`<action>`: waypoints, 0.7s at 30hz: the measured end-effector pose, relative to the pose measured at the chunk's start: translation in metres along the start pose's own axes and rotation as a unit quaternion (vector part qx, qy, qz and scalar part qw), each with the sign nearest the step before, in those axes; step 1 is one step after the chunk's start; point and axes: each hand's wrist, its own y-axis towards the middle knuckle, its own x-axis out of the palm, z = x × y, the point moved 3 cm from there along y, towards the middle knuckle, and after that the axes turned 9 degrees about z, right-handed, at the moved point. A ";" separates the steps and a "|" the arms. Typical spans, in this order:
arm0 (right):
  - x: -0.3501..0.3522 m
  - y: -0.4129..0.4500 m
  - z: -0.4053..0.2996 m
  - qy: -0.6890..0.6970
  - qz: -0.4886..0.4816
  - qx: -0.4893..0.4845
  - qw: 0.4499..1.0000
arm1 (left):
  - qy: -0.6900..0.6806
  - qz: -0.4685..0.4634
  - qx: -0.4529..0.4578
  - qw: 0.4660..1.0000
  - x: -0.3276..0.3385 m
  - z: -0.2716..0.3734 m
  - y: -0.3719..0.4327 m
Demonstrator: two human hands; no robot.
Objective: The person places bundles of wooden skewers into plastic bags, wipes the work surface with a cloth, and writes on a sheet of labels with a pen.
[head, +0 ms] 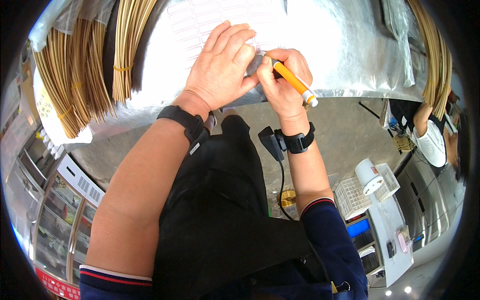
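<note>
A sheet of white labels with red-outlined boxes (pixel 221 17) lies on the shiny metal table (pixel 337 71). My left hand (pixel 225 63) rests flat on the lower part of the sheet, palm down, fingers pointing away from me. In my right hand (pixel 287 75) is an orange and white pen (pixel 294 80), its tip at the sheet's lower right, close beside my left fingers. Glare washes out much of the sheet, so its right edge is hard to tell. Black straps with devices sit on both wrists.
Bundles of thin brown sticks (pixel 125 56) lie at the left of the table, some partly in clear plastic (pixel 45 30). Another stick bundle (pixel 437 71) is at the far right, near a person in white (pixel 431 146). White baskets (pixel 350 198) stand lower right, a glass-door cabinet (pixel 58 221) lower left.
</note>
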 end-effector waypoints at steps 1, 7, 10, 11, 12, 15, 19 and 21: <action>-0.001 0.000 0.001 0.000 0.000 0.000 1.000 | -0.004 0.001 0.000 1.000 0.000 0.000 0.000; 0.000 -0.001 0.002 -0.002 -0.005 0.010 1.000 | -0.007 0.004 -0.001 1.000 0.000 0.000 0.000; 0.000 -0.002 0.002 0.003 0.008 0.018 1.000 | -0.001 0.003 -0.003 1.000 0.000 0.000 0.000; -0.001 -0.003 0.002 0.002 0.008 0.027 1.000 | -0.005 0.005 -0.003 1.000 0.000 -0.001 -0.001; -0.001 -0.003 0.003 0.001 0.009 0.035 0.999 | -0.004 0.004 -0.003 1.000 0.001 -0.001 -0.001; 0.001 0.000 0.002 0.006 0.030 0.016 0.999 | -0.009 0.005 0.001 1.000 0.001 -0.001 -0.001; 0.000 -0.001 0.002 -0.010 0.025 0.042 0.999 | -0.005 0.005 0.000 1.000 0.001 0.000 0.000; 0.001 -0.001 0.002 0.004 0.031 0.021 0.999 | -0.006 0.005 -0.001 1.000 0.001 0.000 -0.001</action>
